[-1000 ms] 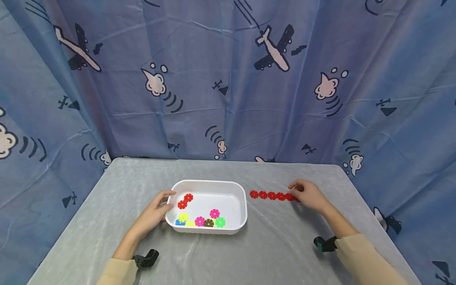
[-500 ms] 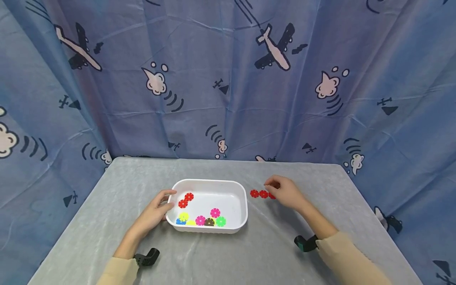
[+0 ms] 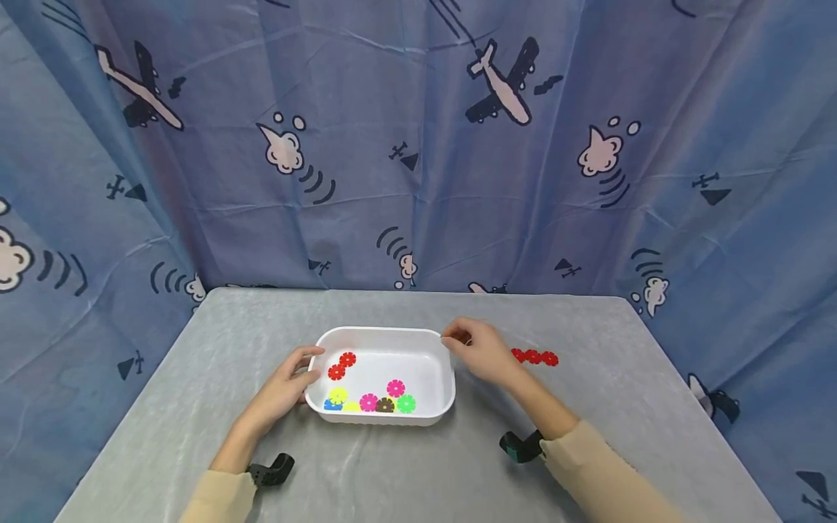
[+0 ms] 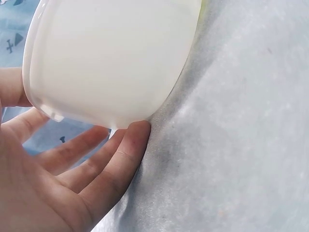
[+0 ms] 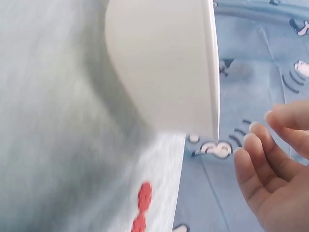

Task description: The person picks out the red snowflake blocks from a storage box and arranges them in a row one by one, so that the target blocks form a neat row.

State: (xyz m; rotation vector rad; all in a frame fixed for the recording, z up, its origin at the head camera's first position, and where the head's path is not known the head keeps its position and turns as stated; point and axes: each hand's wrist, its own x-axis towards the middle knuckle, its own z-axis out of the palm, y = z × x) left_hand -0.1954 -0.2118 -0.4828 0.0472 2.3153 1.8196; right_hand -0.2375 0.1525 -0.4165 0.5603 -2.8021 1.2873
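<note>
A white plastic tray [image 3: 389, 354] lies on the table. My left hand [image 3: 285, 385] holds its left end, thumb over the rim and fingers against the outer wall; the left wrist view shows the fingers [image 4: 116, 164] pressed there. My right hand [image 3: 482, 352] hovers by the tray's back right corner. In the right wrist view its fingers [image 5: 260, 169] are loosely bent and hold nothing, just off the rim. Right of that hand lies a row of red snowflake discs [image 3: 534, 357], its left part hidden behind the hand.
Inside the tray, red discs [image 3: 336, 372] lie at the left. Yellow, blue, pink, brown and green discs [image 3: 406, 404] lie along its front wall. Behind the grey-covered table [image 3: 392, 472] hangs a blue curtain [image 3: 353, 240] with airplanes.
My right hand has moved left along the red row to the tray's right rim, uncovering the row's right end. The left hand stays on the tray.
</note>
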